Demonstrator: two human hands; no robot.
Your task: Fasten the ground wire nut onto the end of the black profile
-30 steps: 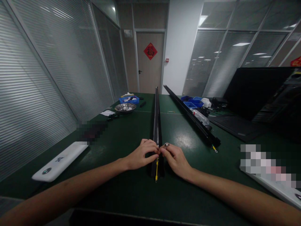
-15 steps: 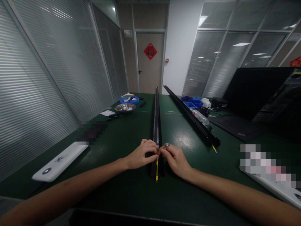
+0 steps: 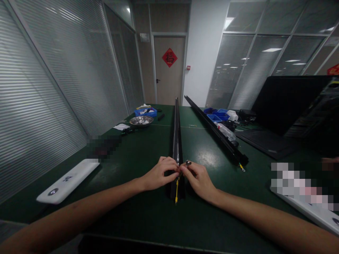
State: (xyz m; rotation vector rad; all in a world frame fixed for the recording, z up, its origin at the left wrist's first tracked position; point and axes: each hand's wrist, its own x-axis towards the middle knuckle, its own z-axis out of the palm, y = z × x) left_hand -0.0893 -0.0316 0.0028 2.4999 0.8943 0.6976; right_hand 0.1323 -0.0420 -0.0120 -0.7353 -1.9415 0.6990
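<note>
A long black channel-shaped rail (image 3: 176, 137) runs away from me down the middle of the table. Over its near end my left hand (image 3: 162, 173) is closed, thumb and fingers pinched together at the rail. My right hand (image 3: 199, 180) is closed too, its fingertips meeting those of the left. What the fingertips pinch is hidden. A small shiny metal piece (image 3: 188, 163) shows at the right fingers; I cannot tell whether it is a ring or a part. Below the fingertips a short yellow wire (image 3: 176, 190) with a ring terminal lies along the rail's near end.
To the right lies a second black rail (image 3: 219, 135) with a yellow wire end. Blue bins (image 3: 214, 118), a plastic bottle (image 3: 225, 131) and a black monitor (image 3: 291, 102) stand beyond. At left are a metal bowl (image 3: 141, 121), blue tray (image 3: 145, 112) and white device (image 3: 69, 180).
Both hands stay in place, with the right fingers shifting very slightly. The yellow wire's upper end leans a little more to the right. A blurred skin-toned shape has appeared at the right edge.
</note>
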